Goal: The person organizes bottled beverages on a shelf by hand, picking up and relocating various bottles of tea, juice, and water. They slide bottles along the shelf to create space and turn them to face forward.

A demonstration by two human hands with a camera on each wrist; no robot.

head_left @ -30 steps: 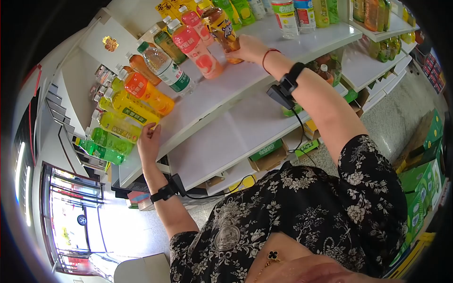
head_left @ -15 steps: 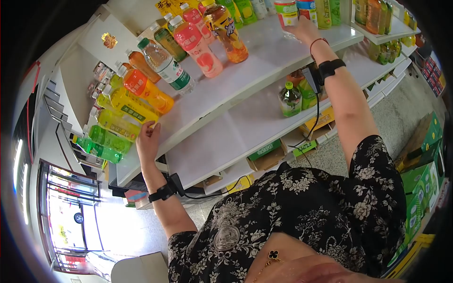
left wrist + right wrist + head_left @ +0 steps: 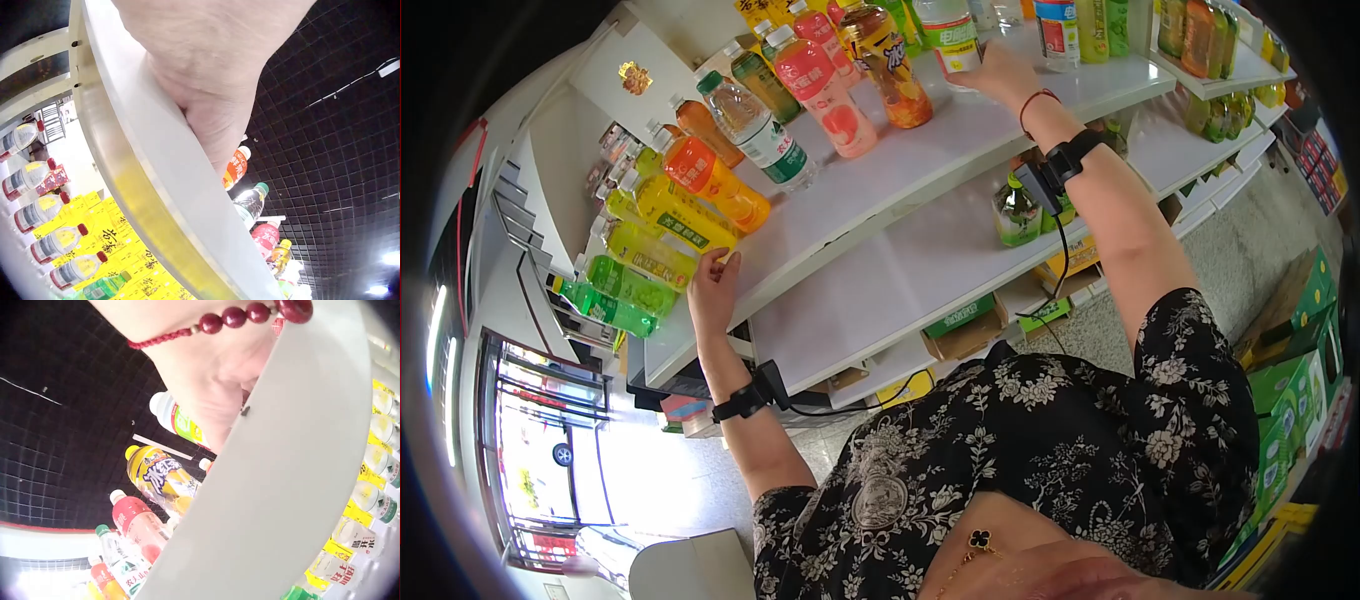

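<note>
Right arm up high, right hand point(image 3: 992, 75) curled round white bottle point(image 3: 946, 30) on shelf point(image 3: 920, 160). Left arm bent, left hand point(image 3: 714, 288) lies on shelf edge, fingers loose.

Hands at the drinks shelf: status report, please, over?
Left hand rests on the shelf edge. Right hand grips green-label bottle. Orange tea bottle stands close beside it.

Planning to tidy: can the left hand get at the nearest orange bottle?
Probably yes: the left hand rests empty on the shelf, the orange bottle just beyond, nothing between; the right hand holds a white bottle.
</note>
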